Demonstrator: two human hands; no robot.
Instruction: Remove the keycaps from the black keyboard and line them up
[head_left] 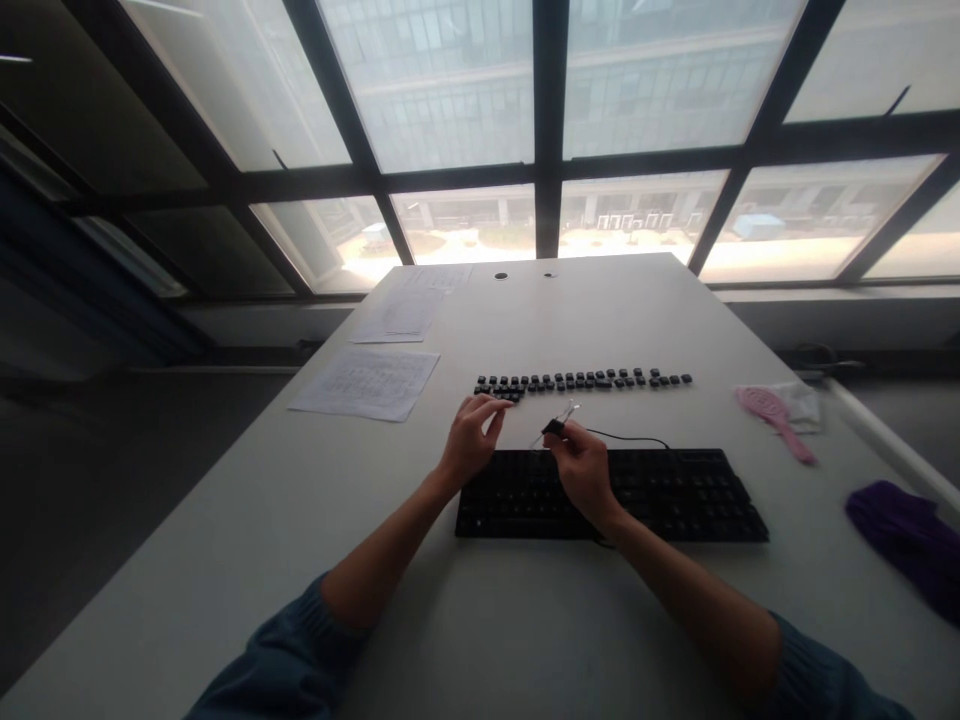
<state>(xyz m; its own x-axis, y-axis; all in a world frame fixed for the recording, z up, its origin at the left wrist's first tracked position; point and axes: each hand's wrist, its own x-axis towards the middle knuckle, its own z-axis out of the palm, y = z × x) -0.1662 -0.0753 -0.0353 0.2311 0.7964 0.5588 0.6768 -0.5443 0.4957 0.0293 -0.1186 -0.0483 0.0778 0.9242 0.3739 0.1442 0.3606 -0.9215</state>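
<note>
A black keyboard [675,500] lies on the white table, with its cable behind it. Beyond it, small black keycaps [570,382] stand in rows. My left hand [469,440] is at the left end of these rows, above the keyboard's back left corner, its thumb and fingers apart and nothing visible between them. My right hand [583,468] is over the middle of the keyboard, its fingers pinched on a small black piece with thin wire loops [555,426], which looks like a keycap puller with a keycap.
Printed papers [367,382] lie at the left on the table [300,560]. At the right are a pink hairbrush [772,408] on a clear plastic bag [804,402] and a purple cloth [900,530]. Large windows stand behind the table.
</note>
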